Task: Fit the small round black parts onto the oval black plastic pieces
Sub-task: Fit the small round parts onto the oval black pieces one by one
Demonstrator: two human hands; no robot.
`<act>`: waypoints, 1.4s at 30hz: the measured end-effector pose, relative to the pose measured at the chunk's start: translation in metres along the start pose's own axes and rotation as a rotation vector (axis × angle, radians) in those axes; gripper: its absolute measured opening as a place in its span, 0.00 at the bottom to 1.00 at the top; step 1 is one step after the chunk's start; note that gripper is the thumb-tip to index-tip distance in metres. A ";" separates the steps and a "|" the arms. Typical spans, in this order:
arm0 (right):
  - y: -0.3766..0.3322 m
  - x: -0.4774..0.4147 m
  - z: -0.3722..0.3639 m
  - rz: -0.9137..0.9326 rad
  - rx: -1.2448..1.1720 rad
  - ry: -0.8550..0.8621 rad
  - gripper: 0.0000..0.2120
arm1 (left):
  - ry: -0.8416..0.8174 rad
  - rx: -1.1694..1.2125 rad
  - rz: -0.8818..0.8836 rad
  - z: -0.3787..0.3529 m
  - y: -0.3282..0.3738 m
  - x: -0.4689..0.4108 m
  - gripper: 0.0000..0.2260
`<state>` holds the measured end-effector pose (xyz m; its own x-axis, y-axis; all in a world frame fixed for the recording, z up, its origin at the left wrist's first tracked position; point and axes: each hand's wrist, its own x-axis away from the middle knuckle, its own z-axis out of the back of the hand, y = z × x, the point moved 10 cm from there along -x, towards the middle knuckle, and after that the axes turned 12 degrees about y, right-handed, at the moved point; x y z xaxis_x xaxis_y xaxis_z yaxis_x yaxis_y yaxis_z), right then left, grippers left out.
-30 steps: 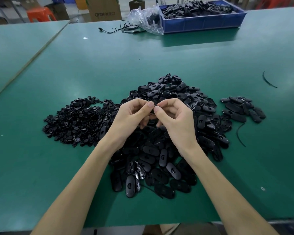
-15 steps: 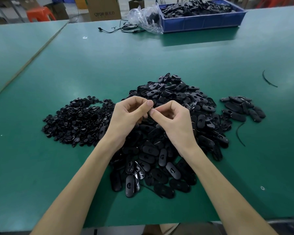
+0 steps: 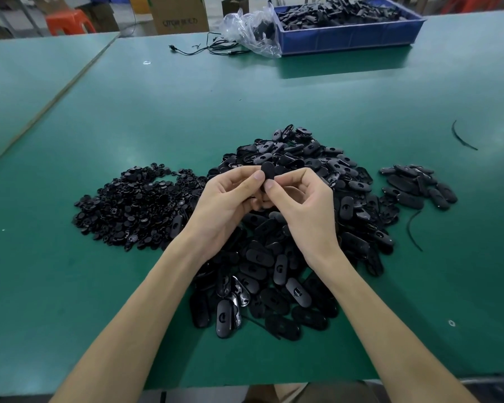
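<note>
Oval piece [image 3: 267,171] is held up over the main oval heap [image 3: 291,257], mid-bench, nearer the near edge. Left hand [image 3: 227,199] and right hand [image 3: 306,202] both pinch it, thumbs on top, fingers curled beneath. Round part isn't visible; probably hidden under the thumbs. Advice: seat it square in the slot, press evenly with both thumbs, feel for the snap. Round-part heap [image 3: 137,205] sits toward the left edge.
</note>
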<state>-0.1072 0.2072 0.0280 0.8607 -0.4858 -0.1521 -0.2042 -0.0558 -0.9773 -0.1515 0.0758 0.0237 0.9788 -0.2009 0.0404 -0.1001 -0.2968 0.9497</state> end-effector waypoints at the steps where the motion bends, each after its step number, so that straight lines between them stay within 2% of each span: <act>1: 0.000 0.000 -0.001 0.000 -0.007 -0.006 0.05 | -0.006 -0.016 -0.005 -0.001 0.000 0.000 0.06; 5: -0.001 0.001 -0.003 0.013 -0.008 -0.026 0.06 | 0.027 -0.133 -0.049 0.001 0.001 0.000 0.11; 11: -0.005 -0.001 0.002 0.083 0.114 0.016 0.04 | 0.065 -0.314 -0.138 0.008 0.011 0.000 0.04; 16: -0.008 -0.005 0.008 0.100 0.120 0.056 0.02 | -0.021 -0.456 -0.230 -0.004 0.015 0.004 0.05; 20: -0.009 -0.004 0.008 0.106 0.142 0.059 0.03 | -0.024 -0.550 -0.249 -0.007 0.014 0.005 0.06; 42: -0.015 0.005 -0.001 0.187 0.177 0.007 0.05 | 0.042 -0.594 -0.203 0.000 0.013 0.003 0.04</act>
<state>-0.1008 0.2046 0.0423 0.8122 -0.4796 -0.3322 -0.2739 0.1892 -0.9429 -0.1495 0.0716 0.0359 0.9752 -0.1547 -0.1580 0.1930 0.2469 0.9496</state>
